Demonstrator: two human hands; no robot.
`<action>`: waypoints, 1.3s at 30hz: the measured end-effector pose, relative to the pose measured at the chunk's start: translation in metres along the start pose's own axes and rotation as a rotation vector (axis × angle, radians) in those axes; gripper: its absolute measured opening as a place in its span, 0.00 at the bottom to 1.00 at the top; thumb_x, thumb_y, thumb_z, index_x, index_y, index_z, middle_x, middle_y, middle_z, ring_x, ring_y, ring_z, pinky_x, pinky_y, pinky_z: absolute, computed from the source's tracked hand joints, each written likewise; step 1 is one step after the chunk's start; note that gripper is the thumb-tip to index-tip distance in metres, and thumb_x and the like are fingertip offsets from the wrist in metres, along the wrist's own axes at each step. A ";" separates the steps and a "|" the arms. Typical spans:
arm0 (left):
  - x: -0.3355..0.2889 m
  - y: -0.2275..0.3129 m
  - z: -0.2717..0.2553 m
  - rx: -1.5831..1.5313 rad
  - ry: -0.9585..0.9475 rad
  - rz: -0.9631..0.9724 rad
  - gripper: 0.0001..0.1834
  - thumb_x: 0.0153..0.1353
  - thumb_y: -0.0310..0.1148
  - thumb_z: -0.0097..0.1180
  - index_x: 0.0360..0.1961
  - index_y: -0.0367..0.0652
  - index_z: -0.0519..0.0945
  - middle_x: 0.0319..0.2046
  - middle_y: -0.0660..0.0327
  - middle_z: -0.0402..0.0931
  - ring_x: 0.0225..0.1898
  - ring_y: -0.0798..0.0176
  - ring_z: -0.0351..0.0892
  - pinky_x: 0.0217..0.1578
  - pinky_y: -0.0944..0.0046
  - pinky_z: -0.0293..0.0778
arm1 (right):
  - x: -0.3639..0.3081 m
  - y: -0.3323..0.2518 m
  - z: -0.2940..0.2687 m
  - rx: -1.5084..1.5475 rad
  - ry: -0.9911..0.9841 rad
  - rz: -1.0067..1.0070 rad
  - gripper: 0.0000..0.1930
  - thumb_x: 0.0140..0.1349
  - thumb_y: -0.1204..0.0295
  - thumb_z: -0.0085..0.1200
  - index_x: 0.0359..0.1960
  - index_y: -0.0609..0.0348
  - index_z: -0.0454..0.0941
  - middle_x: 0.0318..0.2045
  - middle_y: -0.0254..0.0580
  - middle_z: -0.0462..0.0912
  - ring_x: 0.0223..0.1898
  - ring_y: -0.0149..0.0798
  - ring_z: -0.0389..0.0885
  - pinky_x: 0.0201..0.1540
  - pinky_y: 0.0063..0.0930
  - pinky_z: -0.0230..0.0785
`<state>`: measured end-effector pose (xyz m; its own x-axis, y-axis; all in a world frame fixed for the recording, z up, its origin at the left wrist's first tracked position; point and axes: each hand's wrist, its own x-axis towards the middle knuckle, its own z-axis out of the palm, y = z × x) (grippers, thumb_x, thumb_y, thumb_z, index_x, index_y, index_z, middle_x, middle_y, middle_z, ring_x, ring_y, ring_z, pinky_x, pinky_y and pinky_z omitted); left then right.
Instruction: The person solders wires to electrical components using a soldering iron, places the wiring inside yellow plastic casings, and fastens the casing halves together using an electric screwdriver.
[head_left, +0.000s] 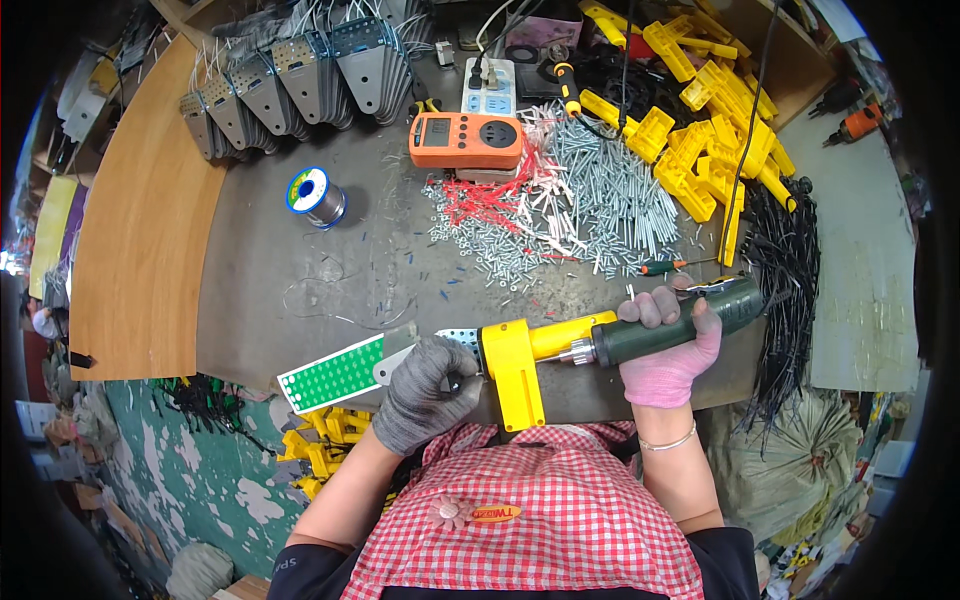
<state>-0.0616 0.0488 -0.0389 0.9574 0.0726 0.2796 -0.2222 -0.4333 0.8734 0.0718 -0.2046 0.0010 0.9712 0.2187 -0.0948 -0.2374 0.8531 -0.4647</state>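
Observation:
My left hand (425, 392), in a grey knit glove, grips a flat metal plate (400, 355) with a green dotted panel (332, 374) at its left end. A yellow plastic bracket (513, 372) sits on the plate's right end, at the table's near edge. My right hand (668, 345), in a pink glove, holds a dark green electric screwdriver (672, 326). Its metal tip points left into the yellow bracket.
Behind lie a heap of screws and metal pins (590, 205) with red and white pieces, an orange meter (466, 140), a solder spool (315, 195), stacked metal plates (290, 80), yellow brackets (705, 120), black cable ties (785, 260) and a power strip (490, 85). A wooden board (140, 220) stands left.

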 end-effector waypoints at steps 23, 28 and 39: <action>0.001 0.005 -0.005 0.004 -0.040 -0.014 0.14 0.49 0.19 0.69 0.36 0.43 0.78 0.33 0.61 0.79 0.35 0.58 0.80 0.39 0.61 0.76 | -0.001 0.001 0.000 0.005 -0.004 -0.015 0.14 0.60 0.58 0.61 0.42 0.50 0.75 0.22 0.25 0.64 0.27 0.29 0.60 0.39 0.32 0.60; 0.002 0.001 -0.003 -0.041 -0.003 0.038 0.14 0.48 0.19 0.68 0.35 0.43 0.78 0.32 0.61 0.78 0.34 0.58 0.79 0.37 0.61 0.75 | -0.001 0.003 0.001 -0.011 0.013 -0.029 0.15 0.59 0.58 0.60 0.41 0.50 0.75 0.21 0.24 0.62 0.26 0.29 0.59 0.38 0.32 0.60; 0.001 0.003 0.008 0.038 0.018 -0.023 0.14 0.45 0.19 0.67 0.31 0.45 0.78 0.29 0.61 0.77 0.31 0.58 0.78 0.33 0.61 0.75 | -0.004 -0.001 0.001 0.011 -0.010 -0.028 0.14 0.59 0.57 0.59 0.42 0.48 0.76 0.21 0.24 0.62 0.25 0.29 0.58 0.39 0.32 0.58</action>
<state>-0.0601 0.0400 -0.0393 0.9586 0.0988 0.2671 -0.1929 -0.4648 0.8641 0.0682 -0.2058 0.0022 0.9772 0.1996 -0.0728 -0.2106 0.8640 -0.4573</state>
